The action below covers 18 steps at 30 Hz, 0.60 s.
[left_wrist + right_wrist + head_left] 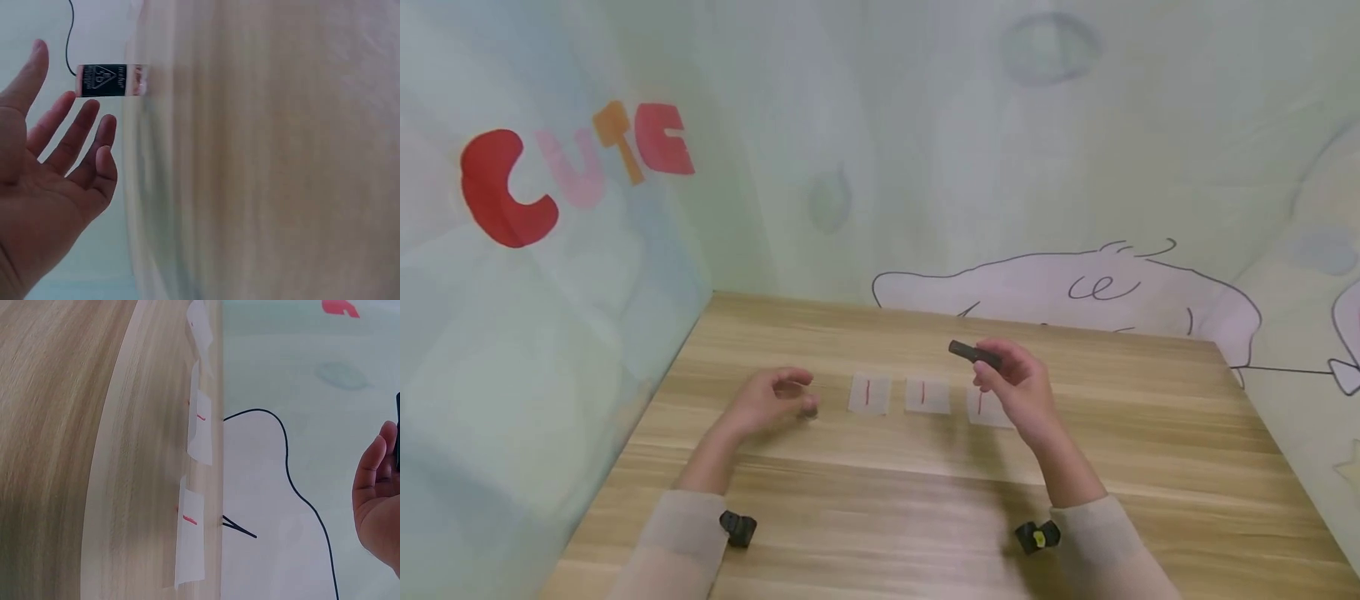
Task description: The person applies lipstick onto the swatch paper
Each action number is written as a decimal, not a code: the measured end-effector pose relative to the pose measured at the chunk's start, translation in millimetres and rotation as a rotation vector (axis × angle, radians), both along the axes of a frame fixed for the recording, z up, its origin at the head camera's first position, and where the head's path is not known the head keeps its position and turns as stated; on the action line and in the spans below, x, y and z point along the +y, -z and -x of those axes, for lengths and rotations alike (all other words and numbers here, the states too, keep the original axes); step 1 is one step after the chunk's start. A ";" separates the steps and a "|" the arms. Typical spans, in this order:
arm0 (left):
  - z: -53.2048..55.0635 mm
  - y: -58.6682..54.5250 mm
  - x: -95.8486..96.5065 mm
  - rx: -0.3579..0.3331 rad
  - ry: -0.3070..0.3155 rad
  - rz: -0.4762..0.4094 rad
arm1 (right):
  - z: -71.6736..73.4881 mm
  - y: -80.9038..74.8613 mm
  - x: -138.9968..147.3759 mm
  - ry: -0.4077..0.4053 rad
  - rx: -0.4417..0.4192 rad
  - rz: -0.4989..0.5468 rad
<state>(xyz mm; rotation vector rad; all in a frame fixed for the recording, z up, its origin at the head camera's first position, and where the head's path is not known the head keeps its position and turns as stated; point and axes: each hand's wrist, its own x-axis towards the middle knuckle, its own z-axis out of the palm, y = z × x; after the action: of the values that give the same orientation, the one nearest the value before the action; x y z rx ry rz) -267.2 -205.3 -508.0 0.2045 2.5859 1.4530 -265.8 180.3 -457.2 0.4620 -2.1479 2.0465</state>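
Note:
My right hand (1018,387) is raised over the rightmost paper slip and grips a short black cylinder (964,351), pen-like, with a seam partway along. Only a dark edge of it shows in the right wrist view, by the curled fingers (369,469). My left hand (767,404) hovers low at the left, fingers relaxed and apart. Close beyond its fingertips in the left wrist view stands a small battery-like cylinder (105,80), black with white print and pinkish ends. In the head view a small dark object (809,411) shows at the left thumb.
Three paper slips lie in a row on the wooden table (880,492): left (870,394), middle (927,395) and right (992,408), each with a red stroke. Printed cloth walls (775,208) border the table's back and sides. Black wrist devices (739,529) sit at both sleeves.

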 end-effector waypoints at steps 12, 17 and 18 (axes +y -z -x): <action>-4.8 17.7 2.1 0.064 0.040 0.103 | -2.3 -0.5 3.2 0.010 -0.021 -0.002; -4.2 18.4 5.9 0.116 0.031 0.094 | -1.8 -0.8 5.7 0.015 -0.017 -0.016; -3.9 17.8 6.8 0.119 0.023 0.090 | -1.5 -1.1 6.2 0.015 -0.014 -0.018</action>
<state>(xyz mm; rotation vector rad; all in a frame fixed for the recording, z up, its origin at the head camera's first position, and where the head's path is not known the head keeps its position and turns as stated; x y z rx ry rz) -263.3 -198.6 -525.8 0.3177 2.7259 1.3524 -264.4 186.4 -456.1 0.4337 -2.1724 2.0297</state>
